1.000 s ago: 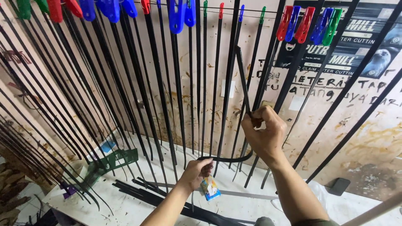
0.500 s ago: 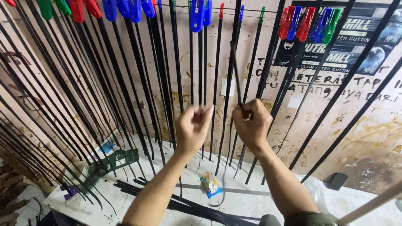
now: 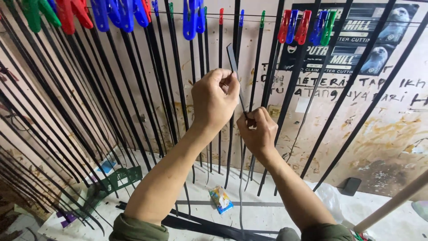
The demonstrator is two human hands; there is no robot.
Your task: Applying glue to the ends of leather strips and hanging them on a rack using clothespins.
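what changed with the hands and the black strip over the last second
The left hand let go of the strip's low, curved part by the table, rose, and now pinches the black strip near its top end. The strip, bent into a loop a second ago, now runs nearly straight. The right hand kept its grip lower on the strip, shifting slightly left. The hanging strips and coloured pegs stayed put.

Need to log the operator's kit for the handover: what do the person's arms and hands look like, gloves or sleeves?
No gloves: the left hand and the right hand are both bare, with no rings, watch or wristband visible. The forearms are uncovered too. Olive-green sleeves are pushed up near the elbows, bunched in soft folds at the bottom edge of the view.
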